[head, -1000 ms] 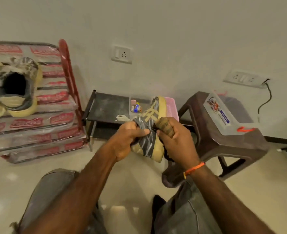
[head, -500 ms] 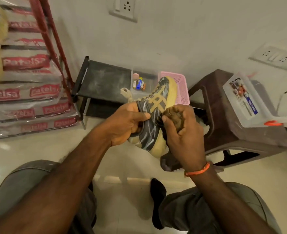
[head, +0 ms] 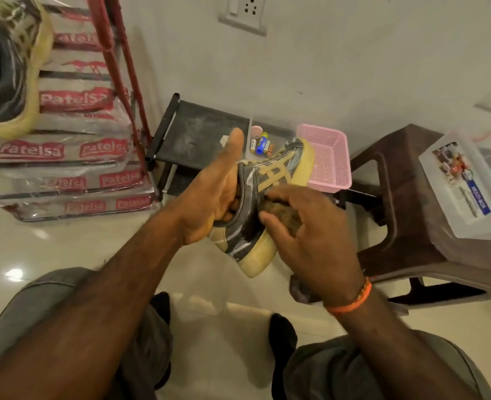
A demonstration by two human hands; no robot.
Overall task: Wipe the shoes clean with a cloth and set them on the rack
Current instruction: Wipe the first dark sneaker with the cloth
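Grey-and-black leather sneaker with tan stripes and a thick cream rubber sole (head: 270, 197) is held on its side above the pale tiled floor, midway through wiping. The left hand (head: 215, 194), whose thumb lay across the upper half a second ago, now cups the collar with that thumb raised straight. The right hand (head: 310, 235) has slid toward the heel, fingers spread and curled loosely round a wadded brown cloth (head: 281, 215) pressed to the side panel. Left of the sneaker, the red metal-framed rack (head: 117, 76) already carries its mate (head: 10, 67). Behind the sneaker sits a pink mesh plastic basket (head: 329, 157); right, a brown plastic stool (head: 406, 197).
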